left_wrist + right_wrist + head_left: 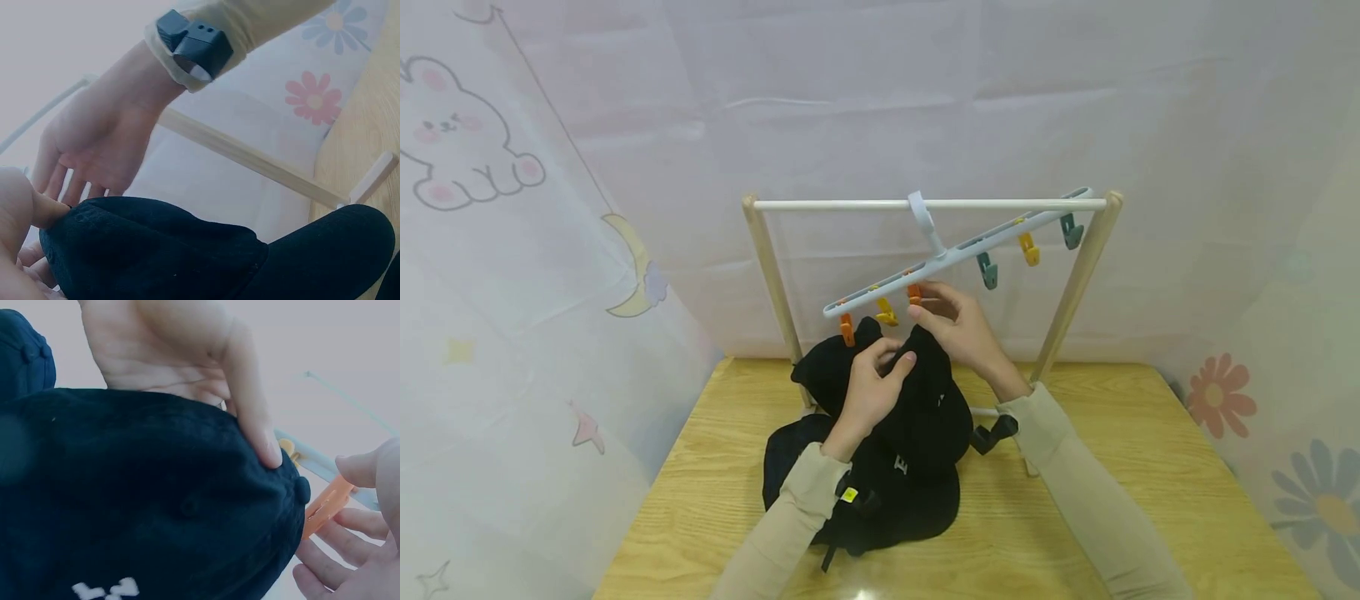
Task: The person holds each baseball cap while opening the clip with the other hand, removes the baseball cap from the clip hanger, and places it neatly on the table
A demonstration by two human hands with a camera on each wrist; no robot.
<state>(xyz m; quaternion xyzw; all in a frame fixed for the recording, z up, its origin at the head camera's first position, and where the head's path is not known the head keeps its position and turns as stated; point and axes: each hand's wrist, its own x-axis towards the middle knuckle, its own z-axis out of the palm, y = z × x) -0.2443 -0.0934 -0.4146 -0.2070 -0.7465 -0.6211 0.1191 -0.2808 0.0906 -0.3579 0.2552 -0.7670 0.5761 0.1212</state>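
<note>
My left hand [874, 385] pinches a black cap [951, 417] by its crown, the thumb pressed near the top button [302, 490]. Part of white lettering shows on this cap in the right wrist view. My right hand [961, 332] pinches an orange clip [328, 506] between thumb and fingers, right at the cap's top. That clip hangs from a pale blue clip hanger [955, 255], hooked over a white bar [835, 205] and slanting down to the left. Another black cap [826, 367] is behind my left hand, just below a second orange clip [847, 330] and a yellow clip [886, 313].
More black caps [917, 512] lie on the wooden table [692, 500] under my hands, one with a white letter. Wooden posts [1078, 287] hold up the bar on both sides. Green clips [988, 272] and a yellow one hang along the hanger's right half. A printed curtain surrounds the table.
</note>
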